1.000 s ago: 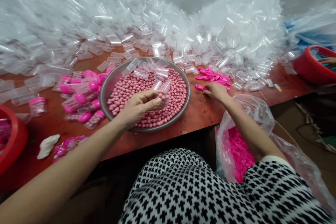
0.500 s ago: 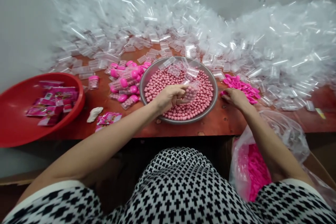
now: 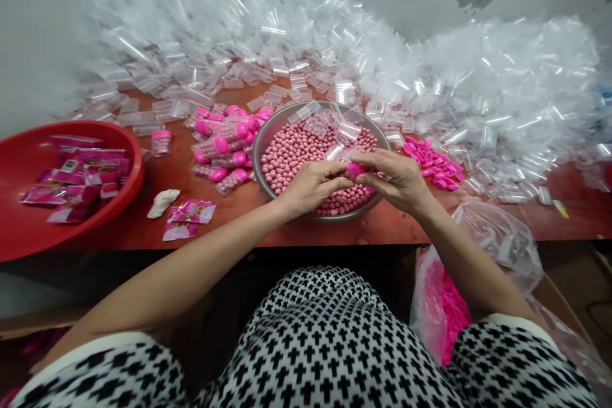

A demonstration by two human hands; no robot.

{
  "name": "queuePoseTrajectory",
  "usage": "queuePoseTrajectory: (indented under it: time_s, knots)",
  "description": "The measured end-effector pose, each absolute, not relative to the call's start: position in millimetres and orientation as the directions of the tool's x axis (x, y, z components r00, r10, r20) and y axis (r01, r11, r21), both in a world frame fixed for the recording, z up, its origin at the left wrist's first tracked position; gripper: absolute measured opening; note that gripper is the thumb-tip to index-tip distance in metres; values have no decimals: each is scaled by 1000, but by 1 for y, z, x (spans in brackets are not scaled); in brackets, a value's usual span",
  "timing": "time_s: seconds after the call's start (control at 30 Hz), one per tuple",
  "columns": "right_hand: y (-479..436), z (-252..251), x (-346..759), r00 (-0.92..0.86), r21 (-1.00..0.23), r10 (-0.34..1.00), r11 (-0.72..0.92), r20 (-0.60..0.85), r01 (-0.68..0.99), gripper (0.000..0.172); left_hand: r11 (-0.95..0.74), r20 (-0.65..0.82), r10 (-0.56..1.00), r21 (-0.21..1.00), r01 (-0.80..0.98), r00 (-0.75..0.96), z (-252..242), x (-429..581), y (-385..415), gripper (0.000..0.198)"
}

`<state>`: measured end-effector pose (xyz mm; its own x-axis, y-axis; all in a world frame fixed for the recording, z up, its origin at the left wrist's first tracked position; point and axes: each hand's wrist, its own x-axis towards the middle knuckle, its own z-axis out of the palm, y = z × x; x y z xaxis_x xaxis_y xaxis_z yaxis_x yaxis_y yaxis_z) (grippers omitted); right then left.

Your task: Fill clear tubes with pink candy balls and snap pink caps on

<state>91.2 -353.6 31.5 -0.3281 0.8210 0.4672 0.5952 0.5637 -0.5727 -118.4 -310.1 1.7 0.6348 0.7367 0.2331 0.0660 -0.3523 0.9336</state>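
Both of my hands meet over the front of a grey metal bowl [image 3: 258, 169] heaped with round pink balls [image 3: 287, 152]. My left hand [image 3: 310, 188] is closed on a clear plastic tube [image 3: 335, 152], mostly covered by the fingers. Between the fingertips of my right hand [image 3: 400, 180] is a bright pink cap [image 3: 354, 170], held at the tube's end; whether it is fully seated I cannot tell. Several loose clear tubes [image 3: 348, 132] lie on the balls at the back of the bowl. Filled tubes with pink caps [image 3: 229, 143] are piled left of it.
Loose pink caps [image 3: 433, 162] lie right of the bowl. A red basin [image 3: 136, 178] with pink packets stands at left, near a white lump [image 3: 163, 203] and more packets [image 3: 189, 217]. Clear tubes [image 3: 296, 32] heap along the wall. A plastic bag [image 3: 430, 299] of pink pieces sits below the table edge.
My right hand has left the pile of caps and come left to the bowl with a pink cap. My left hand stays over the bowl, holding the tube.
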Motion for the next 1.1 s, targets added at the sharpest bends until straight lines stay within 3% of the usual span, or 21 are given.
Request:
queuePoseTrajectory:
  time_s: [0.17, 0.3, 0.5, 0.57, 0.63, 0.73, 0.83, 0.93, 1.1]
  knots:
    - [-356, 24, 89, -348, -535, 815, 570, 462, 624, 26, -405, 304, 767, 912, 59, 565, 1, -125, -315, 20]
    - [-369, 23, 85, -388, -432, 764, 623, 515, 652, 25, -458, 339, 752, 885, 78, 565, 0, -126, -318, 18]
    - [-378, 18, 79, -451, -299, 761, 616, 467, 729, 24, -517, 360, 715, 849, 107, 600, -5, -126, -319, 14]
    - [-375, 18, 78, -409, -356, 785, 589, 465, 726, 25, -481, 347, 736, 872, 89, 581, -4, -126, -318, 15]
    - [-372, 18, 77, -323, -523, 830, 543, 455, 658, 26, -362, 286, 769, 932, 21, 572, -2, -127, -316, 17]
    - [-372, 17, 81, -175, -865, 931, 363, 321, 346, 42, -79, 140, 806, 988, -129, 575, 0, -127, -313, 28]
    - [-375, 13, 88, -74, -990, 987, 144, 143, 8, 57, 50, 73, 813, 980, -193, 578, 1, -128, -310, 31]
    - [-373, 8, 93, -8, -994, 999, 38, 39, -102, 53, -40, 132, 797, 985, -167, 589, -1, -127, -309, 24]
    - [-358, 10, 83, -73, -996, 997, -28, -22, -80, 60, -333, 305, 747, 941, -64, 590, -3, -125, -311, 16]
